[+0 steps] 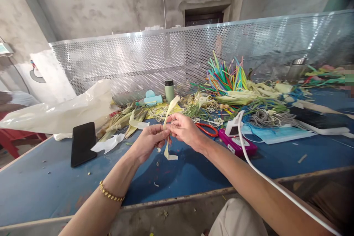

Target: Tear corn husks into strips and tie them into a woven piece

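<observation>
Pale corn husk strips [172,107] are pinched between my two hands above the blue table. My left hand [149,141], with a gold bead bracelet at the wrist, closes thumb and fingers on the husk from the left. From the right, my right hand [183,129] grips the same spot, its fingertips meeting those of the left. One end of the husk sticks up, and a curled end [169,155] hangs below. Another pale strip [136,121] shows just beyond my left hand; whether it is held is unclear. The fingers partly hide the pinched middle.
A black phone [83,143] and white scrap [108,143] lie left, near husks [118,121]. Behind stand a green bottle [169,92] and colourful pipe cleaners [226,77]. At right, a white cable [246,155] runs past a purple device [238,144] and blue mask [279,135].
</observation>
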Tool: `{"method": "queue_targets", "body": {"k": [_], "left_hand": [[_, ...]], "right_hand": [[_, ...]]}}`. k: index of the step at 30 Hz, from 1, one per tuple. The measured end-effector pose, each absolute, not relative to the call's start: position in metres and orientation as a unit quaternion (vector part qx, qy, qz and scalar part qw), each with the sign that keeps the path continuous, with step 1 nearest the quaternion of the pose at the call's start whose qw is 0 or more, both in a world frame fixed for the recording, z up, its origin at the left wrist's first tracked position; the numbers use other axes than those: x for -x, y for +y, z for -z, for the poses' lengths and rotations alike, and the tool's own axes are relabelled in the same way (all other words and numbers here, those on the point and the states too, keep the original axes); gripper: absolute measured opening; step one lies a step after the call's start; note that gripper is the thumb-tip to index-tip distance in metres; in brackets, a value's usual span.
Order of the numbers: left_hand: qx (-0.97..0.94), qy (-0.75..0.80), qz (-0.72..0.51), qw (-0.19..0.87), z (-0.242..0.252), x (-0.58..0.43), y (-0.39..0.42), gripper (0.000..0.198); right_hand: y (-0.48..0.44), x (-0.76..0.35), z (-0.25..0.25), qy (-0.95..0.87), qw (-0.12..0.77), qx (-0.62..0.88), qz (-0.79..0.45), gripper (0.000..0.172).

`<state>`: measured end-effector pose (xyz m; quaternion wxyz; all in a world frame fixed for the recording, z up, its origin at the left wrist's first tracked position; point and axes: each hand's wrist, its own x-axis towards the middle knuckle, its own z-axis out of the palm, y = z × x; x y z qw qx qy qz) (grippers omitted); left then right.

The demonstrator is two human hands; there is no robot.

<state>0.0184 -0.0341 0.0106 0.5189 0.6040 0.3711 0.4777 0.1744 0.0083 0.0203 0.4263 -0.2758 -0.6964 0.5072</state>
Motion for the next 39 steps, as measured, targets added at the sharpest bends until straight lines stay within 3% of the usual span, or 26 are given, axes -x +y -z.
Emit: {"method": "queue_targets", "body": {"k": [11, 17, 19, 25, 32, 39], "left_hand": [[-0.570, 0.365, -0.498, 0.543, -0.016, -0.021, -0.038, 0.027], [-0.499, 0.402, -0.534, 0.552, -0.012, -0.015, -0.032, 0.021], [-0.500, 0.397, -0.543, 0.546, -0.010, -0.014, -0.029, 0.021], [-0.519, 0.401, -0.540, 0.527, -0.010, -0.014, -0.028, 0.024], [-0.541, 0.413, -0.524, 0.511, -0.013, -0.017, -0.033, 0.029], [-0.532, 0.407, -0.530, 0.520, -0.008, -0.015, -0.030, 0.027]], "right_hand": [[0.019, -0.179, -0.016, -0.808, 0.404, 0.294, -0.314, 0.007], [0.013, -0.187, -0.026, -0.820, 0.482, 0.306, 0.041, 0.018], [0.007, -0.186, -0.026, -0.828, 0.465, 0.298, 0.091, 0.023], [0.002, -0.178, -0.019, -0.871, 0.383, 0.307, 0.021, 0.013], [0.009, -0.178, -0.016, -0.866, 0.384, 0.302, -0.112, 0.021], [0.008, -0.176, -0.014, -0.870, 0.350, 0.328, -0.115, 0.021]]}}
